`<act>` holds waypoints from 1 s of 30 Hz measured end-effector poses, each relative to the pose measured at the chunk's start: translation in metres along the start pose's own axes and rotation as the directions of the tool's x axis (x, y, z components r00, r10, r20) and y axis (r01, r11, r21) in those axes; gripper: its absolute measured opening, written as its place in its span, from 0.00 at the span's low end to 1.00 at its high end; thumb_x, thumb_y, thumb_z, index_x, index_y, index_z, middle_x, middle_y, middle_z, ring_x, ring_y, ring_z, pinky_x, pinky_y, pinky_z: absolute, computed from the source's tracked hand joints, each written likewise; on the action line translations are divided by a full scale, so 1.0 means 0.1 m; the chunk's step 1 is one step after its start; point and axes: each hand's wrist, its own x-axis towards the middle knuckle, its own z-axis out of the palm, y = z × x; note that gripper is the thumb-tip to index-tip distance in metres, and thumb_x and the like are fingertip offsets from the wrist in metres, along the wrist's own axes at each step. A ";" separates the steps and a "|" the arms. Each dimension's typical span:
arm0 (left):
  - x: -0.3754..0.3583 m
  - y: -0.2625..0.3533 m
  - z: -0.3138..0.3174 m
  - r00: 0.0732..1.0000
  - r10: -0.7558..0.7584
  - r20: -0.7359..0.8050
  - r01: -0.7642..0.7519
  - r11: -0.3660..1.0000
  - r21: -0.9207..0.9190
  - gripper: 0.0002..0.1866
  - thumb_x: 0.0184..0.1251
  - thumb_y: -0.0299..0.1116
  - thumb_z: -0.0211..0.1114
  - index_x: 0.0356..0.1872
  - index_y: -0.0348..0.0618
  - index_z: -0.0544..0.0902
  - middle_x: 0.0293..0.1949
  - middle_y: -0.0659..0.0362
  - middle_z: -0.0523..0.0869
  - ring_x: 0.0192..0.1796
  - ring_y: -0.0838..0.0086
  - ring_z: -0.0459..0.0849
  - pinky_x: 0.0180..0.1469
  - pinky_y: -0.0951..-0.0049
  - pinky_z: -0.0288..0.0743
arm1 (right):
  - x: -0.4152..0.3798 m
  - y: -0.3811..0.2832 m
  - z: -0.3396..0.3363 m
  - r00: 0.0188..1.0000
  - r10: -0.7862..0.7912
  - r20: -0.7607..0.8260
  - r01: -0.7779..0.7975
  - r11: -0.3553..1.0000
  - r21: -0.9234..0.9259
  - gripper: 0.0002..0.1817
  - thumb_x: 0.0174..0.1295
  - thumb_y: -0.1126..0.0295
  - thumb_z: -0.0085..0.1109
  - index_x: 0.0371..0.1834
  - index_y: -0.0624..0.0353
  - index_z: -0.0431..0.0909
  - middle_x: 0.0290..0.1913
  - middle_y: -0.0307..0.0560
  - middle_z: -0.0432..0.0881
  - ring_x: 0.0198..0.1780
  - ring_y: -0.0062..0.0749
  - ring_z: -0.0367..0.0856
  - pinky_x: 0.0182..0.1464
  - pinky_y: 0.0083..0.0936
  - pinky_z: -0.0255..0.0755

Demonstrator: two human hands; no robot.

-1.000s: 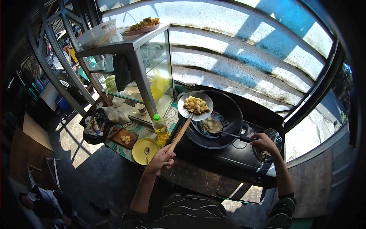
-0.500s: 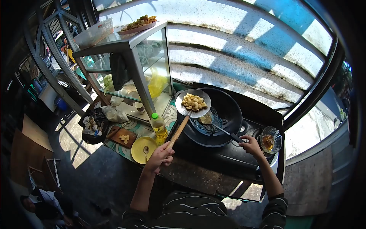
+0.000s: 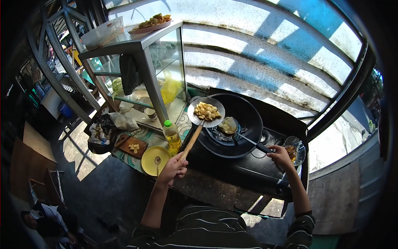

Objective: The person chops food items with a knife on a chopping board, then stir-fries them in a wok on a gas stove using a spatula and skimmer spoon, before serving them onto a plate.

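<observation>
My left hand point(image 3: 173, 169) is closed round the wooden handle of a skimmer point(image 3: 192, 143). Its round metal head carries a heap of browned fried pieces point(image 3: 207, 111) and overlaps the left rim of a black wok point(image 3: 247, 145). Closed on the dark handle of a spatula point(image 3: 248, 138), my right hand point(image 3: 280, 157) is to the right of the wok. The spatula's blade is inside the wok, with a pale, yellowish piece of food point(image 3: 228, 125) at it. Shiny oil lies in the wok's bottom. The wok rests on a dark stove point(image 3: 244, 169).
Left of the stove stand an oil bottle point(image 3: 171, 135), a yellow plate point(image 3: 149, 161) with a spoon and a cutting board point(image 3: 138, 152) with pale pieces. A glass bowl point(image 3: 300, 146) sits at right. A glass case point(image 3: 145, 62) rises behind; a person point(image 3: 52, 222) is at lower left.
The skimmer has shifted slightly left with its load. My right hand has moved a little right, drawing the spatula handle outward; its blade and the pale food sit further right in the wok.
</observation>
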 end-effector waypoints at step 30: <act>0.13 -0.26 0.20 0.995 -0.085 0.061 0.085 0.996 0.000 0.21 0.68 0.32 0.48 0.61 0.44 0.60 0.28 0.67 0.68 0.18 0.89 0.58 0.18 0.91 0.52 | -0.31 -0.66 -0.07 0.891 -0.395 -0.225 0.245 0.835 -0.493 0.20 0.45 0.70 0.63 0.45 0.52 0.76 0.17 0.49 0.76 0.19 0.37 0.75 0.26 0.27 0.66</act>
